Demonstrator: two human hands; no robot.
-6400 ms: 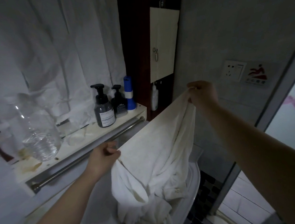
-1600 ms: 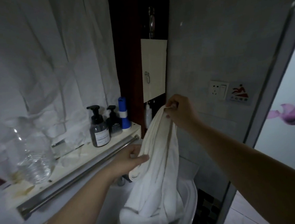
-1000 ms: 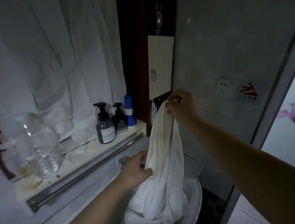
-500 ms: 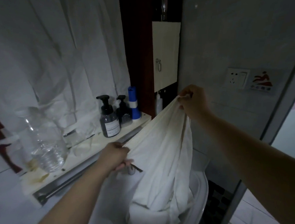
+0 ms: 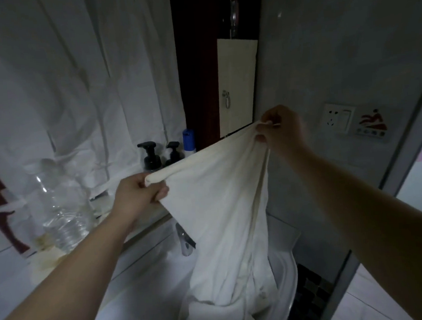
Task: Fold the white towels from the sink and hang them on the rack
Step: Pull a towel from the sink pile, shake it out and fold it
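A white towel (image 5: 221,209) hangs stretched between my two hands above the white sink (image 5: 145,304). My left hand (image 5: 138,194) pinches its lower left corner. My right hand (image 5: 282,130) grips the upper right corner, higher and further back. The top hem runs taut between them; the rest drapes down into the basin, where more white cloth (image 5: 224,312) lies bunched. The metal rack bar (image 5: 145,232) under the shelf is mostly hidden behind my left arm and the towel.
On the shelf (image 5: 123,209) stand a clear plastic bottle (image 5: 62,212), two black pump bottles (image 5: 150,155) and a blue-white can (image 5: 189,140). A chrome faucet (image 5: 184,240) sits behind the towel. A white curtain hangs on the left; a wall socket (image 5: 339,117) and door frame on the right.
My hands have drawn apart, pulling the towel's top edge taut. The left hand rose and moved left with its corner; the right hand went up and to the right.
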